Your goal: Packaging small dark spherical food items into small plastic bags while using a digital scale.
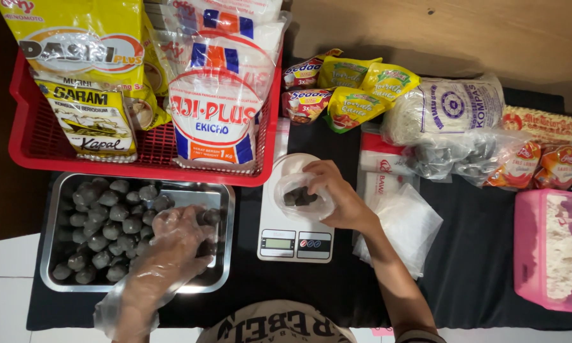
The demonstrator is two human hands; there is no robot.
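Gloved hand picking dark balls while the other steadies a bag on the scale

The left hand (171, 244), sheathed in thin plastic (keeping food untouched), is curling its fingers around dark balls (102, 222) in the steel tray (225, 209); the right hand (337, 194) is pinching open a small clear bag (302, 198) of balls sitting on the white kitchen scale (295, 244), beside spare bags (403, 225).

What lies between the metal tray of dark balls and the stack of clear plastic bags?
In the head view, a white kitchen scale lies between the metal tray and the plastic bags, on black cloth.
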